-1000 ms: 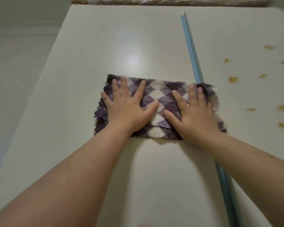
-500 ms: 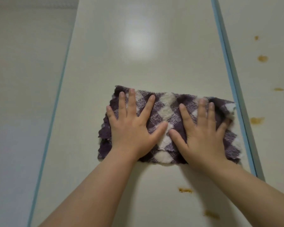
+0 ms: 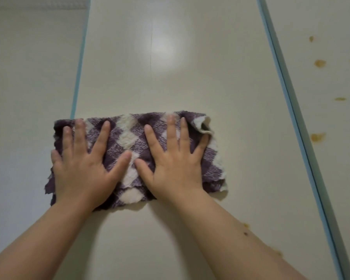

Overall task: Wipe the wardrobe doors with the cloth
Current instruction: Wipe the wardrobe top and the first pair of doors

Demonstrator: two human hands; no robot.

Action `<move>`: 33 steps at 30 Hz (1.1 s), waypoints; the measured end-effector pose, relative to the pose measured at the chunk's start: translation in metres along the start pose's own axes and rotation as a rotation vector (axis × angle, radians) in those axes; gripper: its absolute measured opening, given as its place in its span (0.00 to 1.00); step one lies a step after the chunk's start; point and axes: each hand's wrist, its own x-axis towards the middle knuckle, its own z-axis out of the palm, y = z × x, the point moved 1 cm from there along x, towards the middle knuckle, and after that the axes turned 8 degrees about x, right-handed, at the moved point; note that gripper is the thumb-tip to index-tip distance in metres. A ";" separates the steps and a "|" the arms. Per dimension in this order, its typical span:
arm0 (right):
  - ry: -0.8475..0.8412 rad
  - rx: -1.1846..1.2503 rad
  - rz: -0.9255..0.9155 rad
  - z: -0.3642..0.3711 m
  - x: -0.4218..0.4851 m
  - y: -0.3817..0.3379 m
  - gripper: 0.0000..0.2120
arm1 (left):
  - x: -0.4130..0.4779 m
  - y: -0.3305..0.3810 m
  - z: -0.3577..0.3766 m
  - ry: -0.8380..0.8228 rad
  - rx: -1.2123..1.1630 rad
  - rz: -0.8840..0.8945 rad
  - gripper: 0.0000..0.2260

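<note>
Both arms extended; left hand point(image 3: 83, 168) and right hand point(image 3: 174, 164) lie flat, fingers spread, grasping nothing, pressing the cloth point(image 3: 129, 138) against the door point(image 3: 170, 77). Cloth overlaps the left trim point(image 3: 78, 67); right trim point(image 3: 291, 108) stands apart, stains point(image 3: 319, 63) beyond.

This looks like a room in a home. Big cream wardrobe doors point(image 3: 190, 57) with thin blue edge strips point(image 3: 291, 110) fill the middle and right of the frame. Small brown stains point(image 3: 319, 63) dot the door at the right. A pale wall point(image 3: 28, 67) shows at the upper left
</note>
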 end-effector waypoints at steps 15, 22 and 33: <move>0.049 -0.056 0.039 -0.021 -0.075 0.065 0.31 | -0.059 0.071 0.003 -0.014 -0.055 0.077 0.35; -0.037 -0.044 0.142 -0.036 -0.127 0.122 0.32 | -0.100 0.134 0.006 -0.026 -0.053 0.152 0.34; -0.112 0.054 0.260 -0.051 -0.153 0.156 0.33 | -0.121 0.177 0.007 -0.068 0.001 0.156 0.34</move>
